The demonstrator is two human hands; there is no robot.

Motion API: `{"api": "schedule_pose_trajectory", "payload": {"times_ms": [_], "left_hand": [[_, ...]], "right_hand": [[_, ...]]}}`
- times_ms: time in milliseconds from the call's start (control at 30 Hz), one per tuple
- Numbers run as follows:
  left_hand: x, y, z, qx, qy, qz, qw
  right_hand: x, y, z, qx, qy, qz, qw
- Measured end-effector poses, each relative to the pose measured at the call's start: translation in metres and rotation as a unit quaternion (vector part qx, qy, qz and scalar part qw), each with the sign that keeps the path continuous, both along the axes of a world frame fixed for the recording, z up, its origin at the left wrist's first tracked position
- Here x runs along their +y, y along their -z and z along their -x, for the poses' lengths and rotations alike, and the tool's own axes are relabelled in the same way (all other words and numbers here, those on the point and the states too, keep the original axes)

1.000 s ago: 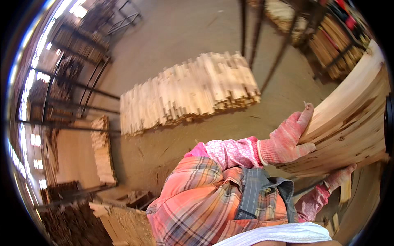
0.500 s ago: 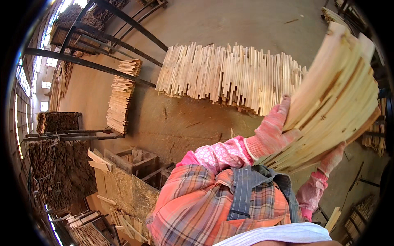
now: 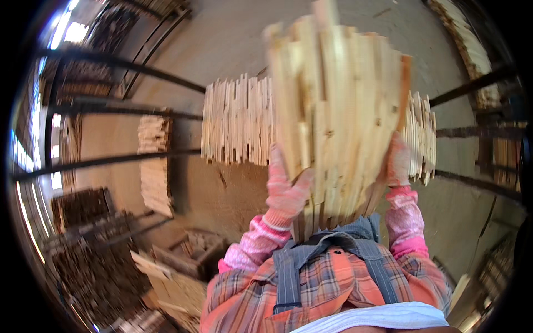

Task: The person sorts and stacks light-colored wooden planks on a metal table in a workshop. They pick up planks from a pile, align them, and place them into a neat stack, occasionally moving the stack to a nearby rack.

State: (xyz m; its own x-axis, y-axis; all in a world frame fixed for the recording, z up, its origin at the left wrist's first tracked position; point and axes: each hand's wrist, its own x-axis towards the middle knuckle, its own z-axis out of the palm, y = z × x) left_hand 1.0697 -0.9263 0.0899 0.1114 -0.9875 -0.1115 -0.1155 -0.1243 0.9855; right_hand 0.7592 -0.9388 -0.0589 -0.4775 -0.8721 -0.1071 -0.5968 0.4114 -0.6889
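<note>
A thick bundle of pale wooden strips (image 3: 347, 111) is held up in front of my body, its lower ends near my apron. My left hand (image 3: 286, 191), in a pinkish knit glove, presses against the bundle's left side with thumb and fingers apart around the edge. On the opposite side my right hand (image 3: 397, 161), gloved alike, grips the right edge; part of its fingers is hidden behind the wood. Beyond the bundle, a long row of similar strips (image 3: 236, 119) lies stacked across a dark metal rack, partly covered from view by the bundle.
Dark metal bars (image 3: 127, 110) stick out left of the row, and more bars (image 3: 480, 132) to the right. A smaller strip stack (image 3: 154, 166) stands at the left. Nearer are a wooden box (image 3: 191, 250) and dark wood piles (image 3: 91, 272).
My body has turned to the right, and the bundle has swung from a slant at the right to nearly upright in front of me. Both hands keep holding it.
</note>
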Motion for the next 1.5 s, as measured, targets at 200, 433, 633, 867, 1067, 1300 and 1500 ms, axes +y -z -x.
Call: {"api": "schedule_pose_trajectory", "payload": {"times_ms": [200,433,633,867,1067,1300,1500], "left_hand": [[0.046,0.072,0.002,-0.081,-0.02,-0.063,0.995],[0.006,0.102,-0.01,-0.094,-0.027,-0.117,0.988],[-0.055,0.179,-0.061,0.002,-0.041,-0.191,0.981],[-0.211,0.422,-0.067,-0.404,0.238,-0.304,0.829],[-0.267,0.486,-0.068,-0.254,0.199,-0.413,0.851],[-0.272,0.542,-0.078,-0.378,0.152,-0.264,0.874],[-0.258,0.501,-0.074,-0.372,0.157,-0.277,0.872]], "right_hand": [[0.026,0.026,-0.026,-0.126,0.025,-0.104,0.986],[0.004,0.111,-0.059,-0.203,0.058,-0.213,0.954],[-0.049,0.161,-0.084,-0.239,0.039,-0.266,0.933],[-0.134,0.286,-0.033,-0.046,0.007,-0.321,0.946],[-0.121,0.322,-0.01,-0.072,-0.064,-0.36,0.928],[-0.119,0.378,-0.042,-0.068,-0.001,-0.382,0.922],[-0.093,0.352,-0.046,-0.087,-0.004,-0.357,0.93]]}}
